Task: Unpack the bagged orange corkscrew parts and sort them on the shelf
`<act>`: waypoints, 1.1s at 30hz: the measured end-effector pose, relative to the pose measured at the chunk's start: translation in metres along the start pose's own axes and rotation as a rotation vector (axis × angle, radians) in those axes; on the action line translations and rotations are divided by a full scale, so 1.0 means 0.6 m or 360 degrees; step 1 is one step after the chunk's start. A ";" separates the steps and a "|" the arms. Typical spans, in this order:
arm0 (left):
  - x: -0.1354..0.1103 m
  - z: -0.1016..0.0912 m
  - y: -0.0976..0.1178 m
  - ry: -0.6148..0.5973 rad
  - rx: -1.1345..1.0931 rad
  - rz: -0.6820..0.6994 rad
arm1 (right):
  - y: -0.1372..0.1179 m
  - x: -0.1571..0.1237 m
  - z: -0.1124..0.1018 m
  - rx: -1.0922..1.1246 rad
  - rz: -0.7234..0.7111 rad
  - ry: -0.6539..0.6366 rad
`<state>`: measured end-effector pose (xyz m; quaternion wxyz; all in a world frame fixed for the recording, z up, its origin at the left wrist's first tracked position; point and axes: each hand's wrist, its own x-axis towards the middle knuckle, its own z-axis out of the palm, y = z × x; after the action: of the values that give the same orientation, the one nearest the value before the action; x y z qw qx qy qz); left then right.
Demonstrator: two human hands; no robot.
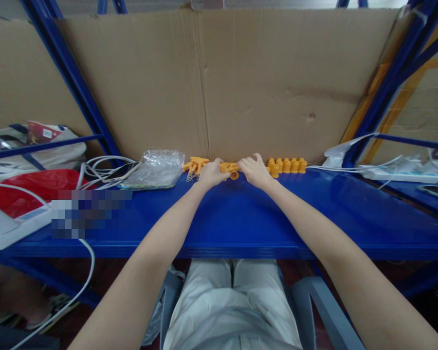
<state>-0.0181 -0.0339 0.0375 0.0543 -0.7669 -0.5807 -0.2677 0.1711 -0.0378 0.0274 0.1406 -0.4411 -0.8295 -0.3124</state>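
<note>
Both my hands reach to the back of the blue shelf, against the cardboard wall. My left hand and my right hand are closed from either side on a small orange plastic part between them. Left of my left hand lies a loose cluster of orange pieces with small metal bits. To the right of my right hand stands a row of several orange plastic caps, upright and side by side.
A crumpled clear plastic bag and white cables lie at the left. Further left are a red item and a white device. A white power strip sits at the right. Blue rack posts frame both sides.
</note>
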 end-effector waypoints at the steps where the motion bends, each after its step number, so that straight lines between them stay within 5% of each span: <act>1: 0.000 0.000 0.000 -0.0006 -0.0020 0.0000 | 0.000 0.000 -0.001 -0.0008 0.0006 0.0007; 24: -0.009 -0.007 -0.002 -0.0049 0.0214 0.0040 | 0.010 -0.005 0.014 0.0022 0.0004 0.0055; 33: 0.001 0.002 -0.043 0.0003 0.0212 -0.0143 | 0.063 -0.030 0.029 0.0025 0.0474 0.0088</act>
<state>-0.0412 -0.0244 0.0310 0.0938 -0.7346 -0.6310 -0.2313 0.2130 -0.0223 0.0199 0.2117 -0.5493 -0.7532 -0.2935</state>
